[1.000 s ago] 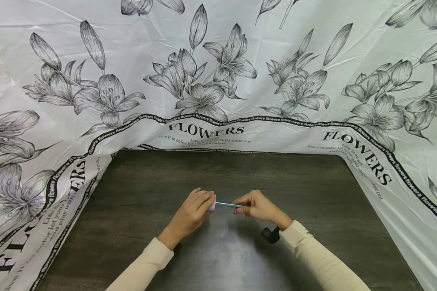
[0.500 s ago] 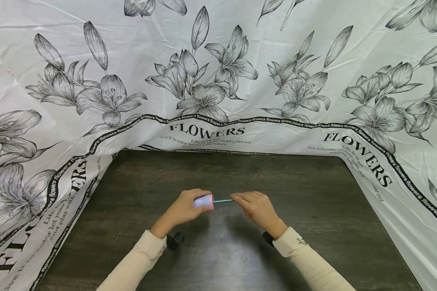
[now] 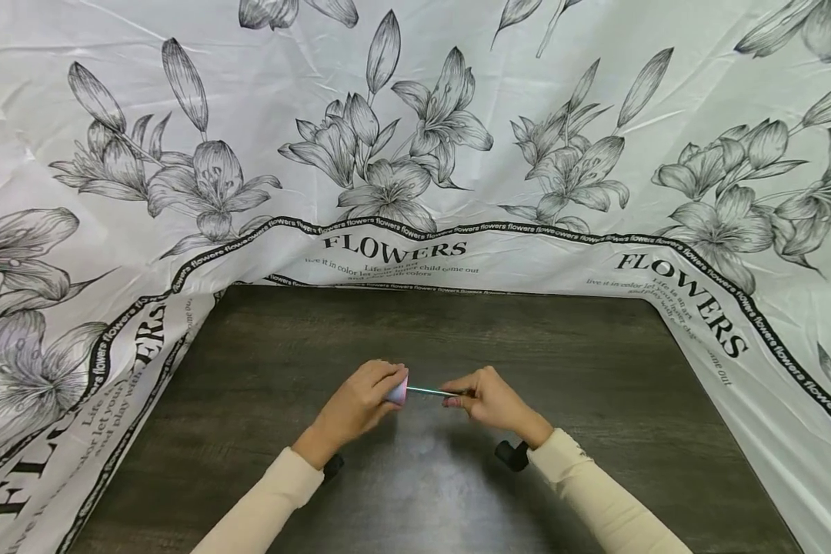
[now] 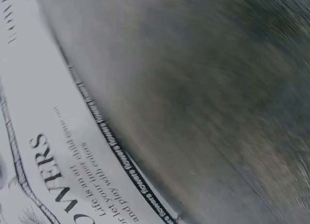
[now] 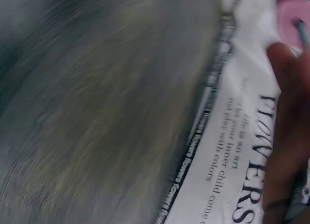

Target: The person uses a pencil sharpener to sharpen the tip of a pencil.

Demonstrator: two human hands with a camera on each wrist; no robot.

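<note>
In the head view my left hand [image 3: 355, 402] grips a small round lavender pencil sharpener [image 3: 398, 392] with a pink end. A thin teal pencil [image 3: 429, 391] runs from the middle of that end across to my right hand [image 3: 496, 400], whose thumb and fingers pinch it. Both hands are above the table. In the right wrist view, the pink face of the sharpener [image 5: 286, 22] and the pencil [image 5: 303, 34] show at the upper right corner, beside part of my right hand [image 5: 290, 103]. Neither hand appears in the left wrist view.
The dark wood-look table [image 3: 415, 331] lies beneath both hands. A white cloth with flower drawings and lettering [image 3: 568, 261] hangs along its back and sides. Black straps [image 3: 511, 455] sit at the wrists.
Both hands have turned at the wrist, back and forth about the pencil. Half a second ago more of the lavender sharpener showed, and the right hand's back faced up. The pencil stays against the sharpener.
</note>
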